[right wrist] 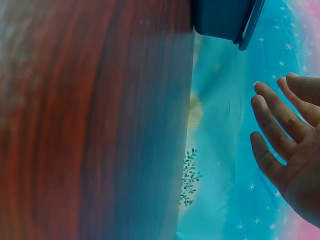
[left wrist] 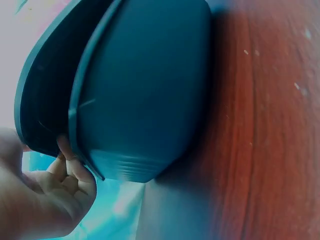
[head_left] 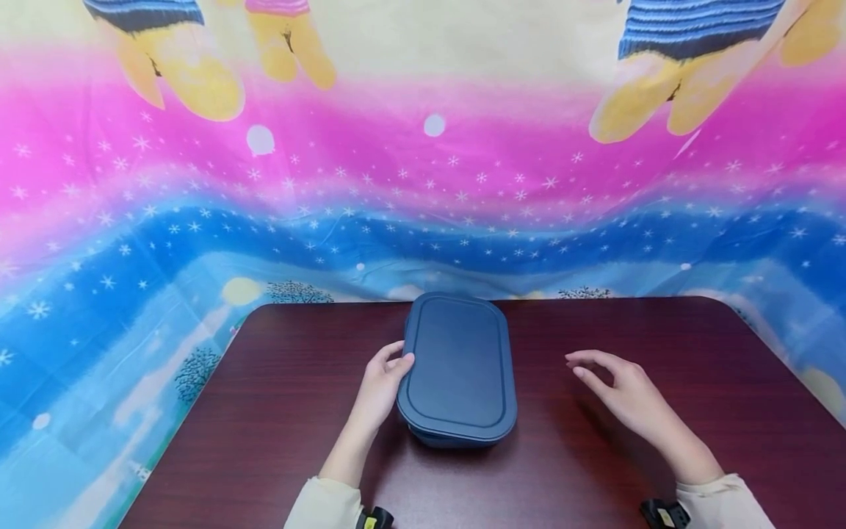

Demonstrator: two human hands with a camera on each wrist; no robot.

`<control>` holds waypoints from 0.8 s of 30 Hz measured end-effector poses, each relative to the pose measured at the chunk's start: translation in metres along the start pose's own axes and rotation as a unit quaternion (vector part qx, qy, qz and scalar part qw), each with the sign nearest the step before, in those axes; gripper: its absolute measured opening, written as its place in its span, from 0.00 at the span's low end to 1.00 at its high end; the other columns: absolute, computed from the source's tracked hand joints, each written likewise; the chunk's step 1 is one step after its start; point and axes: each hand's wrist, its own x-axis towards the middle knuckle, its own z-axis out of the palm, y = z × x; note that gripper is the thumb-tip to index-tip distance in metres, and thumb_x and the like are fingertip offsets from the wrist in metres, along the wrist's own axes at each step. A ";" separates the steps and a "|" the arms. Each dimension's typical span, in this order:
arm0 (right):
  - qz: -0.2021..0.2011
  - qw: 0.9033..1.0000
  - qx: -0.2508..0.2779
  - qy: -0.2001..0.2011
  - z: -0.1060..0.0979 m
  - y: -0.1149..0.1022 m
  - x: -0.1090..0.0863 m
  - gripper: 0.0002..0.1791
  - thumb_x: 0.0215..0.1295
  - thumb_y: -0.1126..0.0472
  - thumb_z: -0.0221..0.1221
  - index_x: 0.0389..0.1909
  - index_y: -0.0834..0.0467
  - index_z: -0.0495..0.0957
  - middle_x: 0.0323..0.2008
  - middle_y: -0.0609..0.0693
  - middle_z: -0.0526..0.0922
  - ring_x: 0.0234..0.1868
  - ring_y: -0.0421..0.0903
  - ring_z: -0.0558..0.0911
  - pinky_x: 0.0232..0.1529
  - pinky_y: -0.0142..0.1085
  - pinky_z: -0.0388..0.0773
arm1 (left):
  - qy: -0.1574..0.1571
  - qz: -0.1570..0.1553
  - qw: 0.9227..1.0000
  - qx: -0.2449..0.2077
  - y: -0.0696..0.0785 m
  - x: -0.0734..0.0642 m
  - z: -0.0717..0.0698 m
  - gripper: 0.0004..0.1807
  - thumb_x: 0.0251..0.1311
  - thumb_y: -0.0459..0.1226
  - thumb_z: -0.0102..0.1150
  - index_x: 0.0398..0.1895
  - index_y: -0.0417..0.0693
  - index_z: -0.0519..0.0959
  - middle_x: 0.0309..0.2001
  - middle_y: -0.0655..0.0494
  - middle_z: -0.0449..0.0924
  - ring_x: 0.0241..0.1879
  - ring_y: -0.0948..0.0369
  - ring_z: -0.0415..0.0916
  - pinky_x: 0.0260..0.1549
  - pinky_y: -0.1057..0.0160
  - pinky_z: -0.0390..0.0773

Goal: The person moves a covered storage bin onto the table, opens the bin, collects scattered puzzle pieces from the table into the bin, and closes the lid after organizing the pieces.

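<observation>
A dark blue-grey rectangular box (head_left: 456, 441) stands on the table with its long side running away from me. Its matching flat lid (head_left: 459, 360) lies over it, tilted up along the left side. My left hand (head_left: 380, 386) pinches the lid's left edge, thumb on top. In the left wrist view a dark gap shows between the lid (left wrist: 45, 90) and the box (left wrist: 140, 90), with fingertips in it at the rim. The box's inside is too dark to make out. My right hand (head_left: 631, 393) hovers right of the box, fingers loosely bent and holding nothing.
The dark red-brown wooden table (head_left: 284, 441) has rounded far corners. A printed cloth (head_left: 410, 198) with snowflakes in pink and blue hangs behind and at the sides of it. Both wrists carry a strapped black device (head_left: 664, 513).
</observation>
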 end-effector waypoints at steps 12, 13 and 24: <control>-0.006 1.000 -0.002 0.005 0.002 0.001 0.000 0.12 0.73 0.58 0.59 0.52 0.55 0.82 0.47 0.51 0.86 0.53 0.56 0.81 0.52 0.58 0.73 | 0.053 0.014 0.994 0.098 -0.006 0.003 -0.007 0.25 0.62 0.45 0.67 0.60 0.42 0.80 0.39 0.53 0.84 0.34 0.61 0.79 0.36 0.64 0.79; -0.007 1.000 -0.004 0.005 0.002 0.001 0.000 0.12 0.73 0.57 0.59 0.52 0.55 0.82 0.47 0.50 0.86 0.53 0.56 0.81 0.52 0.57 0.73 | 0.055 0.015 0.993 0.107 -0.006 0.003 -0.007 0.25 0.61 0.45 0.68 0.59 0.43 0.80 0.38 0.54 0.84 0.33 0.61 0.79 0.35 0.64 0.78; -0.002 1.000 -0.001 0.004 0.003 -0.002 -0.001 0.12 0.73 0.57 0.59 0.52 0.55 0.83 0.47 0.49 0.86 0.54 0.55 0.80 0.53 0.56 0.72 | 0.074 0.019 0.976 0.206 -0.007 0.001 -0.011 0.25 0.56 0.53 0.70 0.53 0.49 0.85 0.35 0.60 0.84 0.33 0.62 0.75 0.34 0.61 0.75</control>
